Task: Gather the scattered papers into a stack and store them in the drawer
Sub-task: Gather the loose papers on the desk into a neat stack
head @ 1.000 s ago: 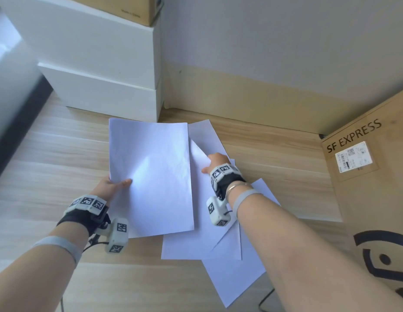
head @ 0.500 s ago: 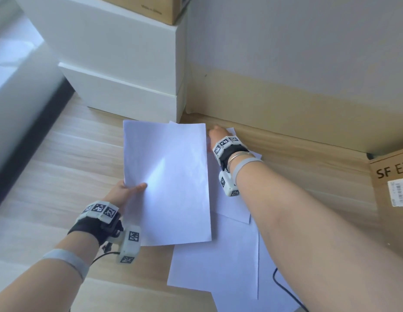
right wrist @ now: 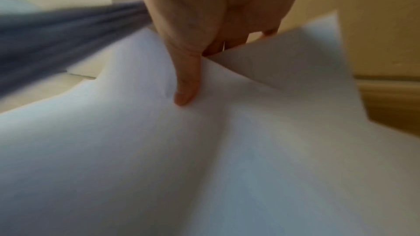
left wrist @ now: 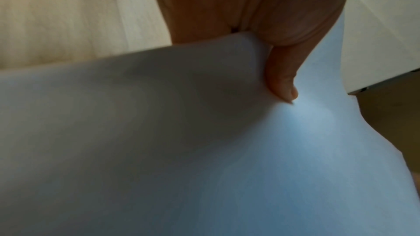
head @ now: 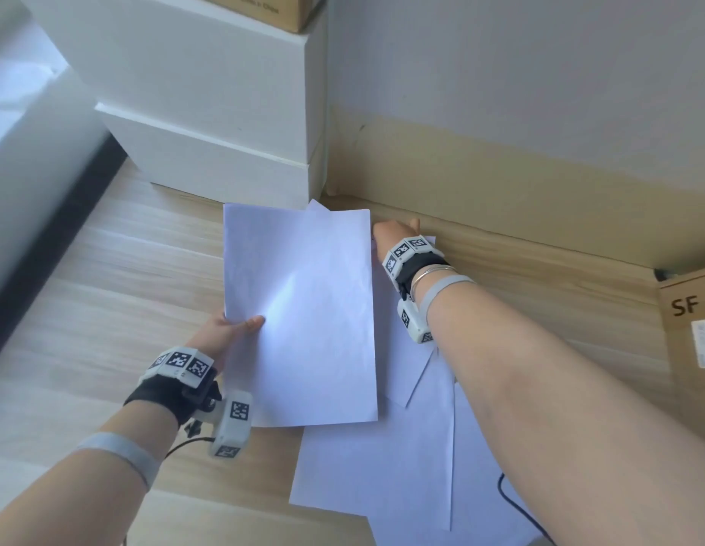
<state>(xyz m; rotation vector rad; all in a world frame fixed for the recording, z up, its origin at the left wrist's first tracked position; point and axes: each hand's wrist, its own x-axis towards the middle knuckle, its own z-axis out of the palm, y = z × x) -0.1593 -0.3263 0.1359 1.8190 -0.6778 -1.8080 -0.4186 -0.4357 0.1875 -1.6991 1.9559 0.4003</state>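
The left hand (head: 220, 336) holds a sheet (head: 299, 309) by its left edge. The thumb (left wrist: 283, 85) lies on top of the paper and the other fingers are hidden under it, so the grip is a pinch on this sheet. The sheet is lifted and a little bent; in the head view its far edge reaches almost to the white cabinet (head: 209, 112), and its right edge ends just beside the right hand. To the left of this grip there is only bare wooden floor (head: 106, 269), with free room up to a dark strip along the side.

Under the near edge of the held sheet, more papers (head: 382, 466) lie on the floor, overlapping at different angles, their corners pointing to several sides. A black cable (head: 516, 506) runs beside their right edge.

The right hand (head: 394, 234) is at the far corner of another sheet (right wrist: 227, 150), close to the baseboard (head: 500, 191). In the right wrist view the thumb (right wrist: 186, 85) presses on top and the fingers (right wrist: 269, 32) go under the lifted corner, so this grip also pinches paper. Behind it, little room remains before the wall. To the right of the arm the floor is free up to a cardboard box (head: 693, 325). I cannot tell where the drawer is.
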